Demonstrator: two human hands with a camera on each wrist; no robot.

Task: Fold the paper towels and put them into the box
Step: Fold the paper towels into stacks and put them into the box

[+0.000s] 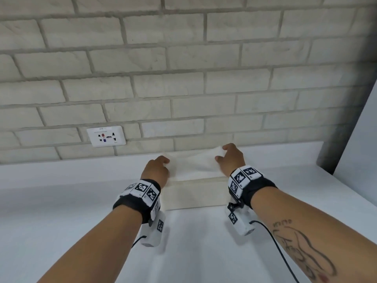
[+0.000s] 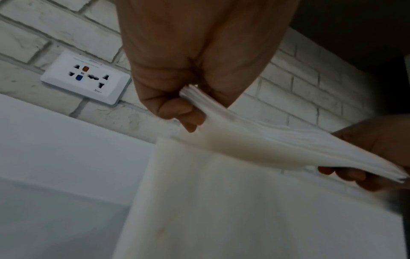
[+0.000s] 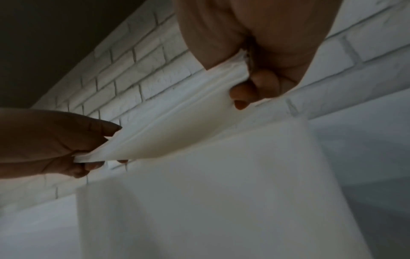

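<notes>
two bare hands hold a stack of white paper towels (image 1: 194, 164) over a cream box (image 1: 193, 196) that sits on a white worktop (image 1: 61, 201) near its back edge, close to a pale brick wall (image 1: 183, 68); left hand (image 1: 156, 170) pinches the stack's left end w/ thumb and curled fingers; right hand (image 1: 231, 159) grips the right end the same way, a bit higher and nearer the wall; wrist views show the stack as several thin layers, sagging in the middle btwn the two grips, held clear above the box top; cannot tell if the box is open on top or how deep it is; a white wall socket (image 1: 106, 136) sits left of the hands, just above the worktop's back edge; wrist cameras w/ black-and-white tags strap both forearms; judgement: the towels look about to go into the box; risks: loose layers could fan apart or slip from a light pinch; the sagging middle could catch the box rim and crumple; uneven hand heights could skew the stack going in.
</notes>
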